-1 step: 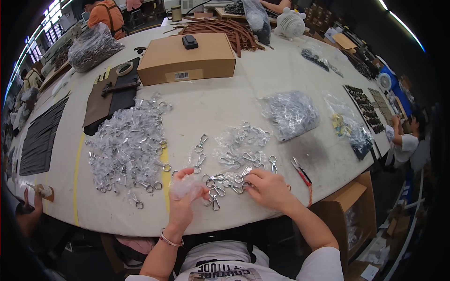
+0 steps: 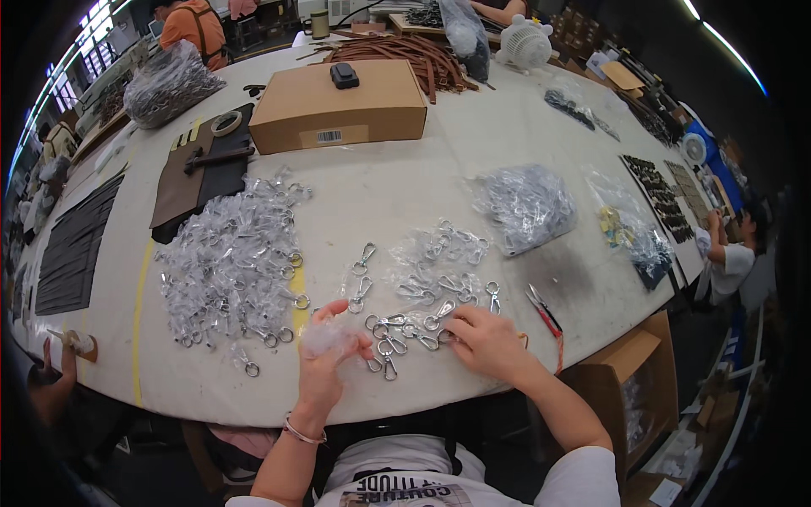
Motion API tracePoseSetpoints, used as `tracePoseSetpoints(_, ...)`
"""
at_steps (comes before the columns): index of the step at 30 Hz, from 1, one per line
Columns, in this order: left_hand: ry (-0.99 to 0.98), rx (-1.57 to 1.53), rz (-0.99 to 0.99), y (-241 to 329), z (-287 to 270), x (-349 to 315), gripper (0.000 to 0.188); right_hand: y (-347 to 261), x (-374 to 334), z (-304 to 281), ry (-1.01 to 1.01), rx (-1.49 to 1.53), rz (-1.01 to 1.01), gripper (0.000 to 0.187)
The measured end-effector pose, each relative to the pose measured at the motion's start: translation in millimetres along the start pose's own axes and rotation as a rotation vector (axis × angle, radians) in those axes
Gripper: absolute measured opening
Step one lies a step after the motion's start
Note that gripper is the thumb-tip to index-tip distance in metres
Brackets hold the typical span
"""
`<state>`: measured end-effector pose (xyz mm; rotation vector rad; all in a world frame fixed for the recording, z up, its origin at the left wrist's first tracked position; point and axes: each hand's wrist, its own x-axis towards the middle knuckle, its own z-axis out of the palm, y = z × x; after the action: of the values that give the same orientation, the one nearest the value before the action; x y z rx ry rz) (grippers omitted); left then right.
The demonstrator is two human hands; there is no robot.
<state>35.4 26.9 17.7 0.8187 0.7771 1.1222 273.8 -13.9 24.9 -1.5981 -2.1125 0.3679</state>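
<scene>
My left hand (image 2: 328, 362) is closed round a wad of crumpled clear plastic wrap (image 2: 325, 336), above the near part of the table. My right hand (image 2: 488, 340) has its fingertips pressed together at a silver snap hook (image 2: 446, 336) on the tabletop, partly hidden by the fingers. Between my hands lie several bare silver snap hooks (image 2: 390, 345), close together and some overlapping. Another bare snap hook (image 2: 493, 296) rests just beyond my right hand. Farther off is a loose group of hooks in clear plastic sleeves (image 2: 443, 245).
A large heap of plastic-wrapped hooks (image 2: 232, 262) covers the table's left part. Red-handled scissors (image 2: 545, 310) lie right of my right hand. Beyond are a bulging clear bag (image 2: 528, 207), a cardboard box (image 2: 338, 110), a hammer (image 2: 215, 157) and brown straps (image 2: 414, 57).
My left hand has shifted very slightly to the left with the plastic wrap. My right hand stays at nearly the same spot beside the hooks.
</scene>
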Motion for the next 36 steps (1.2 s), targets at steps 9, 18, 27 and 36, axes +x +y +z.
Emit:
tracePoseSetpoints(9,0.017,-0.289,-0.119,-1.2,-14.5,-2.6,0.01,-0.4,3.6,1.4,-0.018,-0.271,-0.106,0.016)
tracePoseSetpoints(18,0.087,-0.335,-0.05,7.3,-25.8,-11.8,0.005,-0.2,28.5,-4.3,0.019,-0.125,-0.07,0.009)
tracePoseSetpoints(27,-0.117,0.107,-0.082,0.8,-18.4,-3.4,0.026,-4.5,46.2,-27.3,-0.155,0.551,0.268,0.01)
tracePoseSetpoints(36,-0.029,0.347,-0.007,18.9,-5.0,-0.2,0.036,-27.3,70.9,-23.3,-0.303,1.028,0.438,0.005)
